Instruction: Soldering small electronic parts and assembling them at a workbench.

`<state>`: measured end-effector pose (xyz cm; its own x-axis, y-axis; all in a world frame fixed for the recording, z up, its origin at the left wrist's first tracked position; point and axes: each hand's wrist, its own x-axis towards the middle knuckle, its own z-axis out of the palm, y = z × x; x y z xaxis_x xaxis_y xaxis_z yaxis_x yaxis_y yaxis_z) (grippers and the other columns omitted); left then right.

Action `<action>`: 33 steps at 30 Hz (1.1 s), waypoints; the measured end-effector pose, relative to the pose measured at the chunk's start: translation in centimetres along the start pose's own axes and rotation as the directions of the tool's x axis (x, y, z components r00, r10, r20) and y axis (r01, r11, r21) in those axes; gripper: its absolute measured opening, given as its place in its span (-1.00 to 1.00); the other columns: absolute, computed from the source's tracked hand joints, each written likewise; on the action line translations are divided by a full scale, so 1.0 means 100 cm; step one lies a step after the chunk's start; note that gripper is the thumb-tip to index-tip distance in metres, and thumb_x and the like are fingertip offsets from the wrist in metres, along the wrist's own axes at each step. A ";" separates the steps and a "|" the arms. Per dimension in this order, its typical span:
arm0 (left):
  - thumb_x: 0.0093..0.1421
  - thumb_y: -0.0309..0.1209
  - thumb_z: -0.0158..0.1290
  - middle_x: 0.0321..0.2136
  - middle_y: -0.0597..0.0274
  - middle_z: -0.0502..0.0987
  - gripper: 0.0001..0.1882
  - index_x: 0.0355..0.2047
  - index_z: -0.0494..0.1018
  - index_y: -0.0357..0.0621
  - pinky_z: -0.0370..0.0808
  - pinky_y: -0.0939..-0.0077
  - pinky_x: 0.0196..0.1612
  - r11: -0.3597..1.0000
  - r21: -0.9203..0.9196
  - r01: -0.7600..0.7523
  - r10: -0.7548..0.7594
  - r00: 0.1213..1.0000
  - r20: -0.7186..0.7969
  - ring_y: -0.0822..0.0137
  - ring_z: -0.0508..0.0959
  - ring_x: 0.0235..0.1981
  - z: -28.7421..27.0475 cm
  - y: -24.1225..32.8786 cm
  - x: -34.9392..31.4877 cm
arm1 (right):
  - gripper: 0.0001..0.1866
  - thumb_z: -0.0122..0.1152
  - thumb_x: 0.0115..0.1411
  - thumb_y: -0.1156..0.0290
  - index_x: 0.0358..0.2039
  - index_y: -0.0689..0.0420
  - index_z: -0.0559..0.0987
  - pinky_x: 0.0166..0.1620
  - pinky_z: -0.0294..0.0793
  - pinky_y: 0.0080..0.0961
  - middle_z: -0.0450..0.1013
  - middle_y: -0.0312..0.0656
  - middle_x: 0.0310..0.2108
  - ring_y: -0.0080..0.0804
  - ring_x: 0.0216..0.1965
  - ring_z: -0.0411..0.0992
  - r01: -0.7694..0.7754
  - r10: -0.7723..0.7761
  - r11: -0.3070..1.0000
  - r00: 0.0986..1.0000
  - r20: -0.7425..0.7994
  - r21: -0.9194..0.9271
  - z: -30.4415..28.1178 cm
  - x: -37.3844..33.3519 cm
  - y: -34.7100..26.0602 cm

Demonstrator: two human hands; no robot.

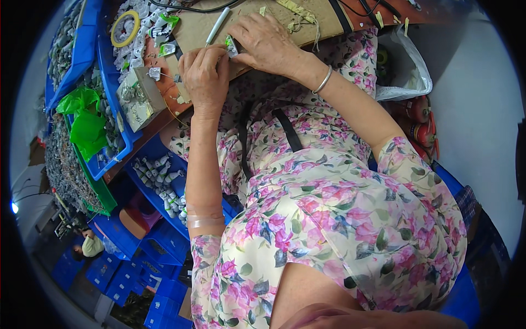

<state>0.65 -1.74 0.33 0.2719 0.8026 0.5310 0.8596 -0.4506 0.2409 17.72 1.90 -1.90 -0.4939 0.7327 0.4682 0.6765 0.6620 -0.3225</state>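
Observation:
Both hands meet over the brown cardboard sheet (pixel 192 27) on the work table. My left hand (pixel 205 79) is closed, its thumb and fingers pressed together at the near side of a small green-and-white part (pixel 231 47). From the other side, the bent fingers of my right hand (pixel 268 46) close on that same part. Most of the part is covered by fingers, and what the left fingertips grip is hidden. Just beyond the hands lies a white pen (pixel 218 26). Left of my left hand, a small clear-and-grey piece (pixel 155 73) rests on the table's reddish top.
A yellow tape roll (pixel 125 28) lies on several white parts at the left. A small cardboard box (pixel 143 101) stands beside blue trays (pixel 112 104) of grey parts. Green plastic (pixel 87 123) drapes one tray. A white bag (pixel 405 71) hangs right, above red extinguishers (pixel 419 123).

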 end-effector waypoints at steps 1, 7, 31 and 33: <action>0.01 -0.47 0.18 -0.39 0.41 0.59 -0.90 -0.44 0.49 -0.03 0.31 0.36 -0.07 1.000 -0.005 0.000 0.000 1.000 0.002 0.27 0.50 -0.27 0.000 0.000 0.000 | -0.48 0.37 -0.03 0.18 -0.07 0.06 0.44 0.01 0.31 -0.25 0.38 -0.18 -0.14 -0.20 -0.02 0.34 -0.001 0.001 1.000 1.000 0.001 0.000 0.000 -0.001 0.000; 0.01 -0.47 0.18 -0.41 0.39 0.58 -0.90 -0.43 0.49 -0.03 0.32 0.35 -0.08 1.000 -0.016 0.009 -0.009 1.000 0.007 0.26 0.51 -0.28 0.000 -0.001 0.001 | -0.50 0.36 -0.01 0.19 -0.07 0.07 0.44 -0.01 0.31 -0.25 0.38 -0.18 -0.16 -0.20 -0.03 0.34 0.013 -0.013 1.000 1.000 -0.018 -0.001 0.001 0.000 0.002; 0.04 -0.48 0.13 -0.41 0.27 0.56 -0.93 -0.48 0.44 -0.09 0.32 0.28 -0.11 0.993 -0.107 0.046 -0.040 0.998 0.056 0.16 0.48 -0.31 -0.010 0.005 0.001 | -0.81 0.14 0.06 0.40 -0.27 0.03 0.59 -0.15 0.47 -0.16 0.48 -0.07 -0.29 -0.07 -0.14 0.44 -0.217 0.162 0.852 0.974 -0.156 -0.477 -0.060 0.132 0.229; 0.04 -0.48 0.14 -0.41 0.28 0.56 -0.93 -0.49 0.44 -0.08 0.33 0.29 -0.13 0.994 -0.104 0.046 -0.041 0.998 0.046 0.17 0.48 -0.32 -0.010 0.005 0.001 | -0.80 0.13 0.06 0.41 -0.27 0.02 0.59 -0.14 0.47 -0.15 0.48 -0.06 -0.27 -0.07 -0.12 0.44 -0.236 0.201 0.842 0.972 -0.123 -0.486 -0.053 0.143 0.242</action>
<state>0.68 -2.21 1.30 0.2557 0.8376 0.4826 0.8215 -0.4515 0.3483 29.94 27.56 1.31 -0.2767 0.8260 0.4911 0.9513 0.3079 0.0181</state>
